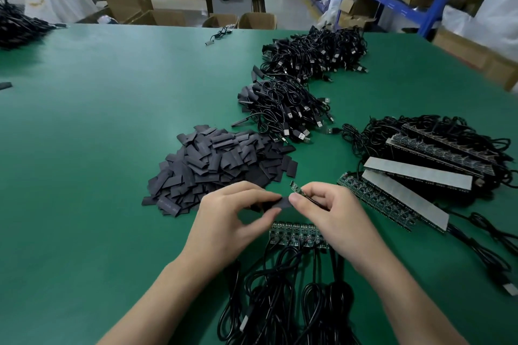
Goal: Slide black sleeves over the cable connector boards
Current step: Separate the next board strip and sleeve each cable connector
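My left hand (238,216) pinches a flat black sleeve (281,202) between thumb and fingers, just above the green table (98,148). My right hand (328,210) touches the sleeve's right end and pinches a small connector board (296,188) that sticks up and left from its fingers. A row of joined connector boards (294,234) with black cables (280,297) lies right below both hands. A big heap of loose black sleeves (221,168) sits just beyond my left hand.
Strips of connector boards with grey backing (414,176) and cables lie at the right. Two piles of sleeved cables with USB plugs (291,109) (316,50) lie further back. Another cable pile (19,26) sits at the far left. Boxes and blue shelves stand behind the table.
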`<state>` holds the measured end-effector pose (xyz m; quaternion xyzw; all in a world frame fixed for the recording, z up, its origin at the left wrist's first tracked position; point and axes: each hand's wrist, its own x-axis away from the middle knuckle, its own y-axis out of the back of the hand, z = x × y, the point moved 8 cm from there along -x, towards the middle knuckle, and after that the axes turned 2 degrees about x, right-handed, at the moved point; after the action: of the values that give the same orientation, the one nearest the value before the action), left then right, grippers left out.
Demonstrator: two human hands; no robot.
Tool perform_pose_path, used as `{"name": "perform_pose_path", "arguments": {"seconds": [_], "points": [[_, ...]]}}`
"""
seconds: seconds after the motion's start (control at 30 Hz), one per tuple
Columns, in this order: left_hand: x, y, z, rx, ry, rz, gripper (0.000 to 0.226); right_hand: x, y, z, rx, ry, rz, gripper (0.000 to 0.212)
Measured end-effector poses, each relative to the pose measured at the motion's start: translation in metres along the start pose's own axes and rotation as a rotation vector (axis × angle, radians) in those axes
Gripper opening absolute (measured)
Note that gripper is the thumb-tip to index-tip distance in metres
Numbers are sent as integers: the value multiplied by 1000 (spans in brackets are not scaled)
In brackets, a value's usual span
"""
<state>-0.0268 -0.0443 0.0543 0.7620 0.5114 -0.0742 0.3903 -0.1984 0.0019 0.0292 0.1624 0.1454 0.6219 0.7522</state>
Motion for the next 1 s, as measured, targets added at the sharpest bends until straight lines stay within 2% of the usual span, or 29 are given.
{"name": "perform_pose_path", "arguments": {"seconds": [0.17, 0.37, 0.57, 0.73, 1.0], "points": [[3, -2, 0, 21, -31, -1, 17, 1, -2, 1, -41, -4, 22, 46], [0, -1, -3, -24, -83, 4, 22, 3, -10, 2, -72, 5, 48, 37], [1, 1, 13, 161, 64, -46, 17, 6, -6, 6, -99, 32, 63, 33], [1, -2, 13, 212, 59, -26, 20, 6, -10, 5, -124, 23, 104, 40], [1, -6, 14, 332, 107, 7, 20, 7, -11, 6, -273, 14, 158, 9]]}}
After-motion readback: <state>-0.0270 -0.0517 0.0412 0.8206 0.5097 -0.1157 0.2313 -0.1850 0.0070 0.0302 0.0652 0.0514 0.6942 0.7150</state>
